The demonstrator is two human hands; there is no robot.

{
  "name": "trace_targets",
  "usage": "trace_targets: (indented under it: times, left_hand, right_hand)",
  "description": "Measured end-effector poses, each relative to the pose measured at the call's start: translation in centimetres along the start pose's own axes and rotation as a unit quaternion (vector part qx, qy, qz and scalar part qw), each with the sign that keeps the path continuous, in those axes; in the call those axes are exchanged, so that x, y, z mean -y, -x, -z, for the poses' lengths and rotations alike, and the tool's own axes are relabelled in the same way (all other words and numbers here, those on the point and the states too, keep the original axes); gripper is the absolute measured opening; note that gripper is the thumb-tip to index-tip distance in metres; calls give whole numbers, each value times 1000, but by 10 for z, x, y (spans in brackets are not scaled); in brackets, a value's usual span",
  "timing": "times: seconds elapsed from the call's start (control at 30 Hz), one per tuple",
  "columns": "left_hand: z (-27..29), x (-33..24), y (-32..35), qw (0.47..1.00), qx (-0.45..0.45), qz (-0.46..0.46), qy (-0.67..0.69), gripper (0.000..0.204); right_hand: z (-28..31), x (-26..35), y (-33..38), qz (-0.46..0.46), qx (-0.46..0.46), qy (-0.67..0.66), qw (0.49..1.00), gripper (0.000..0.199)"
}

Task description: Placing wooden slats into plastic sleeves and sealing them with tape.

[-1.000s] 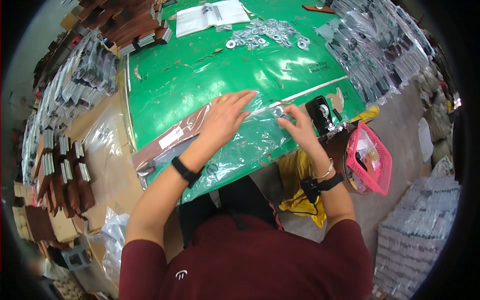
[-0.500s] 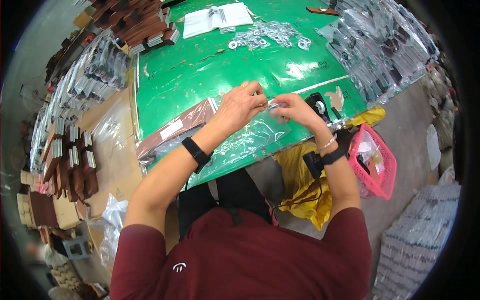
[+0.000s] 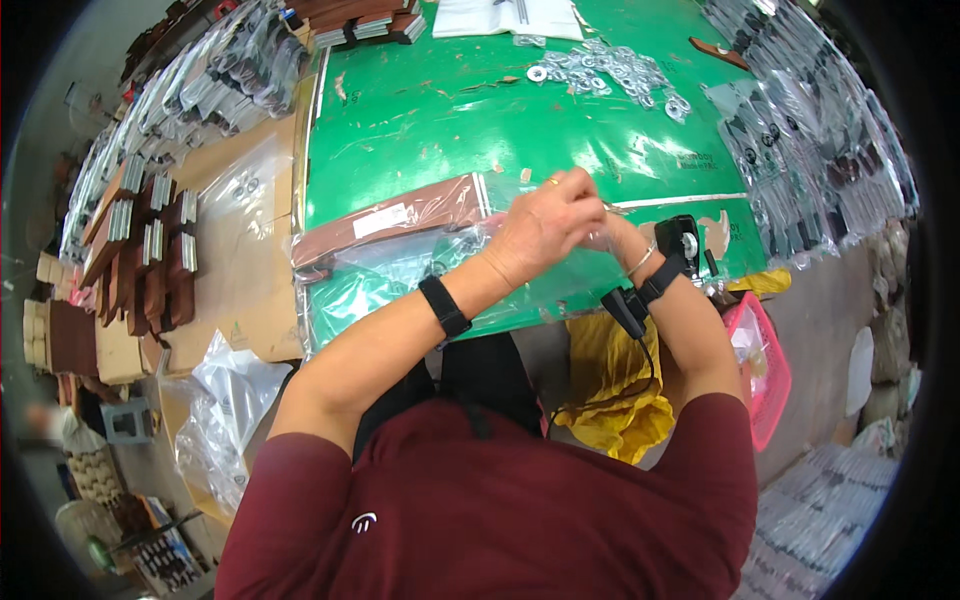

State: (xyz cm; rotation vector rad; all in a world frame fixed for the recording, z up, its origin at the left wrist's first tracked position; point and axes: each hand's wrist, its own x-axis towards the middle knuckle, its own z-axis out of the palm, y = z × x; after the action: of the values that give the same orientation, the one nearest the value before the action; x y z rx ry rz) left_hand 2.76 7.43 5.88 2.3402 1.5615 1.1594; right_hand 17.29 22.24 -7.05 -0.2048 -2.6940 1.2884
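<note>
A clear plastic bag [image 3: 400,255] lies on the green table with a flat brown wooden piece [image 3: 440,203] inside it, a white label on its face. My left hand [image 3: 555,222] is at the bag's right end, fingers bent and closed on the film. Close behind it, my right hand [image 3: 622,243] is at the same end, with clear film over part of it. Its fingers are mostly hidden by the left hand and the film, so I cannot see what it holds.
Small clear packets with metal rings [image 3: 610,72] lie farther back beside white sheets [image 3: 505,18]. A black tape-like device [image 3: 678,238] sits right of my hands. Bagged pieces pile up at right [image 3: 800,170]; brown pieces [image 3: 150,255] are stacked left. A pink basket [image 3: 765,370] stands below right.
My left hand has moved right and now overlaps my right hand. The small shiny packet earlier at my right fingertips is hidden. The bag's end is raised around my hands. The whole view has shifted.
</note>
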Motion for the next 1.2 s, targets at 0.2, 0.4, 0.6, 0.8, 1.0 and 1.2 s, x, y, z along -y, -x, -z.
trace_targets:
  times: [0.2, 0.4, 0.6, 0.8, 1.0, 1.2]
  left_hand:
    - [34, -23, 43, 996, -25, -82, 40, 29]
    - [74, 23, 110, 994, 78, 1, -79, 29]
    - [41, 37, 123, 984, 111, 16, -141, 40]
    - [37, 42, 124, 973, 153, -5, -172, 53]
    - [33, 49, 129, 973, 170, 11, -155, 61]
    - [36, 49, 131, 968, 179, 8, -173, 54]
  right_hand:
    - [12, 57, 5, -97, -47, -338, 935, 59]
    - [29, 87, 21, -195, -166, -468, 846, 71]
    - [43, 99, -6, -238, -175, -509, 809, 78]
    - [41, 77, -25, -248, -254, -441, 824, 72]
    - [47, 54, -10, -208, -352, -378, 831, 67]
    - [33, 43, -25, -175, -445, 18, 878, 87]
